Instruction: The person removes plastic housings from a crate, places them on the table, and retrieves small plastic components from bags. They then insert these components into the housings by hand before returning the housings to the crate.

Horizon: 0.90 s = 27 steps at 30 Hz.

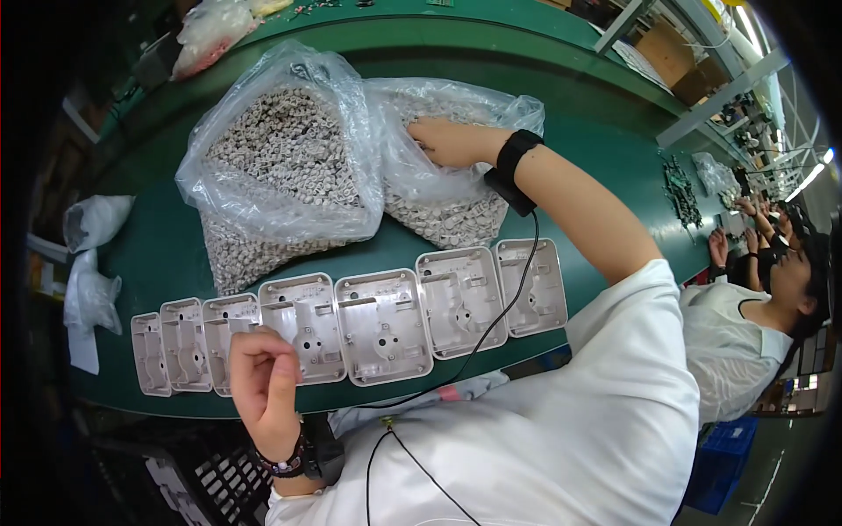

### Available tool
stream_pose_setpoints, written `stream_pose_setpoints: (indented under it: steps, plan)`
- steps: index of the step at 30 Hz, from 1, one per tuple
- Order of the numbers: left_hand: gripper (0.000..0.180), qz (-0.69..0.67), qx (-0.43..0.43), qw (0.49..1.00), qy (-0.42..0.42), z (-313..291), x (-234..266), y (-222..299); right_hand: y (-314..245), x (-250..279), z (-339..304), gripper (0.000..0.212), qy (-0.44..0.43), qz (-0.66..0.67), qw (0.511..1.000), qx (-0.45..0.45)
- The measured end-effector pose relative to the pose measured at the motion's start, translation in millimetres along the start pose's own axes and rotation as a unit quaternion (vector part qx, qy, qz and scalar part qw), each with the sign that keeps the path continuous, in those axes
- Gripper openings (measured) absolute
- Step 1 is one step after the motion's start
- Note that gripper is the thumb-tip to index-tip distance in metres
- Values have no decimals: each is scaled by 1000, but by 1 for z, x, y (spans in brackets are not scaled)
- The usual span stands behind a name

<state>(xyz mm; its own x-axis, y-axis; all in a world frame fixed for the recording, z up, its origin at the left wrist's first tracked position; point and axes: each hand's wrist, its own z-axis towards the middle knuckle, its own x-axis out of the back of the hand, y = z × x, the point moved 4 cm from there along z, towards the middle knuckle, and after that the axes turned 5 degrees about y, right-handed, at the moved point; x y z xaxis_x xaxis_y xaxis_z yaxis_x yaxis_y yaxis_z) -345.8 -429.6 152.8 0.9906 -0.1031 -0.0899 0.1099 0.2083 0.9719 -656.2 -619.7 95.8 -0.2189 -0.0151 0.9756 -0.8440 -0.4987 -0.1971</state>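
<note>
My right hand (452, 143) reaches into the mouth of the right-hand clear plastic bag (517, 112), which holds many small light-grey plastic parts (460, 221). Its fingertips are down among the bag's folds and parts, so their grip is hidden. My left hand (266, 381) is raised over the row of pale grey plastic housings (383, 329), with fingers curled and the thumb against them. Whatever it may hold does not show. The housings lie open side up along the table's near edge, showing posts and round holes inside. My left hand partly covers the third and fourth from the left.
A fuller clear bag (281, 158) of the same small parts stands left of the other. Crumpled plastic bags (95, 294) lie at the green table's left end. A black cable hangs from my right wrist across the housings. A black crate (210, 478) stands below; co-workers (732, 342) sit at right.
</note>
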Motion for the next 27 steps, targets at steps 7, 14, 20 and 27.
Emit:
stream_pose_setpoints:
  steps: [7,14,20,27]
  plan:
    - [9,-117,113,984,-71,6,-52,-12,-11,19,11,16,33,19,999,4]
    - [33,-427,375,821,-61,52,-109,-46,-9,40,11,16,95,2,995,12]
    - [38,-481,394,781,-50,52,-137,-57,-111,75,-53,16,194,224,954,32]
    - [38,-513,501,691,-88,-8,-175,-42,-171,35,-161,20,275,137,948,86]
